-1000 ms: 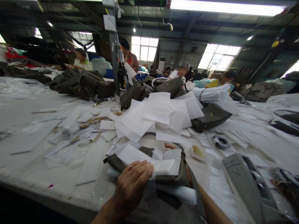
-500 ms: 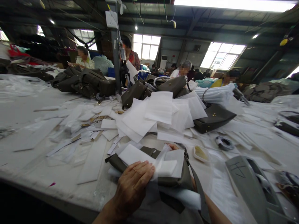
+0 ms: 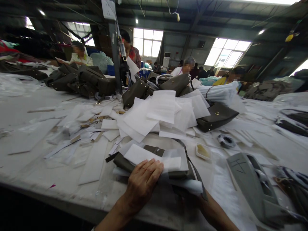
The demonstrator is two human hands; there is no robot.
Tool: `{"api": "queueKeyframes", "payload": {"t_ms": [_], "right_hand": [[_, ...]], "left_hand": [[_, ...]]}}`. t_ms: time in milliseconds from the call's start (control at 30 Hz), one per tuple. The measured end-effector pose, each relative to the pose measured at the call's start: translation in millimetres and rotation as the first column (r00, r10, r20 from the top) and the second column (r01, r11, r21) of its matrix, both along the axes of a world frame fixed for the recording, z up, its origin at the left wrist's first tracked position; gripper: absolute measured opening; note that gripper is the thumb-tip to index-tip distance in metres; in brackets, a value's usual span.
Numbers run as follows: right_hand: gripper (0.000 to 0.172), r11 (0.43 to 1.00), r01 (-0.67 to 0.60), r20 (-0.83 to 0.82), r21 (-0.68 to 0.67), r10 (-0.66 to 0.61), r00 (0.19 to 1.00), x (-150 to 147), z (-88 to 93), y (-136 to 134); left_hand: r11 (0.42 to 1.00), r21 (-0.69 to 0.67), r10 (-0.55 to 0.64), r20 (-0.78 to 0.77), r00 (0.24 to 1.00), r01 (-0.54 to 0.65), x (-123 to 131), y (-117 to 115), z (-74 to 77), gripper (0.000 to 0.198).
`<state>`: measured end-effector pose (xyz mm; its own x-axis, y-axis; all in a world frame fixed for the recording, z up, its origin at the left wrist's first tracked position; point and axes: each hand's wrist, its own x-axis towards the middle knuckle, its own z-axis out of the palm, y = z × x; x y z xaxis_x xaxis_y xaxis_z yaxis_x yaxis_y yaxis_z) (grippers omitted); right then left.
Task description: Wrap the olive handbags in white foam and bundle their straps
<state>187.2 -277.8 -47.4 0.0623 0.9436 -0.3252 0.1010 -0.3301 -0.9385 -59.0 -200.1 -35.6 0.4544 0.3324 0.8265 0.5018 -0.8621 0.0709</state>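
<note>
An olive-green handbag (image 3: 123, 162) lies flat near the table's front edge, its strap (image 3: 192, 166) trailing to the right. White foam sheets (image 3: 141, 154) cover its top. My left hand (image 3: 143, 181) lies flat on these sheets, fingers stretched out and pressing them onto the bag. My right forearm (image 3: 214, 213) comes in from the lower right and runs under the bag and a foam sheet. The right hand itself is hidden beneath them.
A loose pile of white sheets (image 3: 163, 112) lies behind the bag, with paper strips (image 3: 79, 134) to the left. More olive bags (image 3: 89, 81) and one more (image 3: 216, 115) sit further back. A small tray (image 3: 203, 151), a tape roll (image 3: 225, 141) and a grey dispenser (image 3: 247, 183) are on the right. Several people work across the table.
The bag has been laid flatter on the table. My right fingertips, earlier showing over the bag's far edge, are now hidden. My left hand stays on the sheets.
</note>
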Motion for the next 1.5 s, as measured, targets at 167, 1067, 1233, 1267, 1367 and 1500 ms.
{"api": "queueKeyframes", "payload": {"t_ms": [167, 1067, 1233, 1267, 1367, 1500], "right_hand": [[0.053, 0.958, 0.086, -0.256, -0.272, -0.158, 0.954, -33, -11.7, -38], [0.054, 0.927, 0.299, -0.288, -0.226, -0.357, 0.889, -66, -20.6, -81], [0.055, 0.946, 0.274, -0.267, -0.174, -0.313, 0.911, -71, -16.5, -77], [0.056, 0.942, 0.287, -0.257, -0.175, -0.325, 0.910, -71, -15.7, -77], [0.057, 0.949, 0.251, -0.232, -0.192, -0.292, 0.928, -70, -15.2, -80], [0.056, 0.980, 0.084, -0.228, -0.182, -0.126, 0.965, -71, -16.5, -90]], "left_hand": [[0.998, 0.003, 0.061, -0.080, 0.995, -0.061, 16, -2, -11.9, 0.038], [0.968, -0.243, 0.006, -0.200, 0.980, -0.055, 33, 11, 23.3, 0.056], [0.983, -0.171, 0.021, -0.273, 0.962, -0.070, 41, -4, 4.4, 0.046], [0.991, -0.119, 0.023, -0.289, 0.957, -0.060, 43, -9, -3.4, 0.043], [0.999, 0.003, 0.047, -0.318, 0.947, -0.049, 44, -19, -22.4, 0.040], [0.998, 0.031, 0.058, -0.354, 0.933, -0.051, 43, -20, -27.1, 0.040]]}}
